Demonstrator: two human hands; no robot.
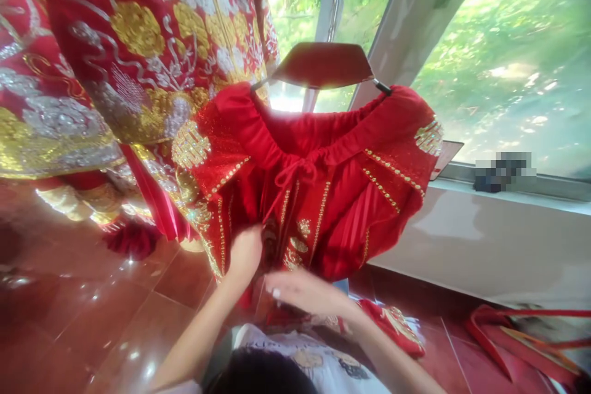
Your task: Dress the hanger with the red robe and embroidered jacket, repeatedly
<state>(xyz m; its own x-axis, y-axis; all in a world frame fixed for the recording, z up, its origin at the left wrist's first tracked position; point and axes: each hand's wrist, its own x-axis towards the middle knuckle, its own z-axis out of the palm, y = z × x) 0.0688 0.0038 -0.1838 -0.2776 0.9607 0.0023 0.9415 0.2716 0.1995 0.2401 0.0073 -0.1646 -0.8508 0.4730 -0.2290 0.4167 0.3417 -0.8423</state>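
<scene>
A red skirt (344, 221) with a gathered drawstring waist, gold beaded lines and gold embroidery hangs in front of me. Its waist is spread over a hanger (321, 66) with a wide dark red middle. A thin red drawstring (290, 175) is tied in a bow at the front, and one end trails down towards my left hand (246, 253). That hand is closed on the skirt's front fabric; its fingertips are hidden, so whether the drawstring is also in it I cannot tell. Lower down, my right hand (300, 290) lies flat across the skirt, fingers stretched out, slightly blurred.
Richly embroidered red garments (138, 31) in gold and silver hang close on the left. Behind the hanger is a window (508, 74) with a sill (545, 197). Another red embroidered cloth (392, 326) lies low down, near a red-framed object (498, 332) on the tiled floor (115, 320).
</scene>
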